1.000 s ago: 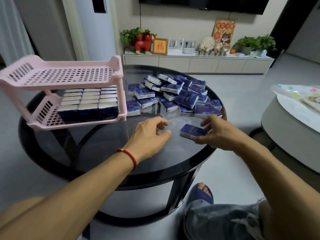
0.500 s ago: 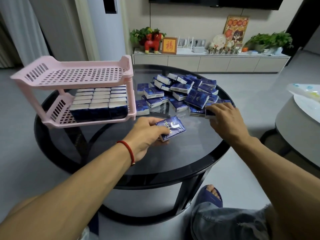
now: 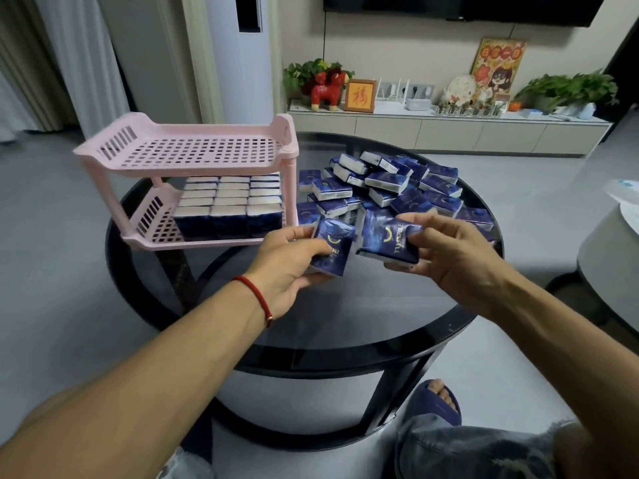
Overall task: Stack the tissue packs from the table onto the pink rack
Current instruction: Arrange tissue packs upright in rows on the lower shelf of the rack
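Observation:
My left hand (image 3: 288,262) grips a dark blue tissue pack (image 3: 332,247) above the middle of the round glass table (image 3: 345,323). My right hand (image 3: 453,257) holds a second blue pack (image 3: 387,240) just to its right, the two packs nearly touching. A pile of several blue packs (image 3: 383,188) lies on the far half of the table. The pink two-tier rack (image 3: 193,153) stands at the table's left. Its lower shelf holds several packs on edge in neat rows (image 3: 230,205). Its top shelf is bare.
A white media cabinet (image 3: 449,129) with plants, a red toy and a framed picture runs along the far wall. A grey round seat (image 3: 608,264) stands at the right. My knee in jeans (image 3: 484,451) and a blue slipper (image 3: 435,406) are below the table's near edge.
Both hands have lifted off the table, each with a pack. The right hand picked its pack from the pile's edge and brought it toward the left hand's pack. The view shifted left.

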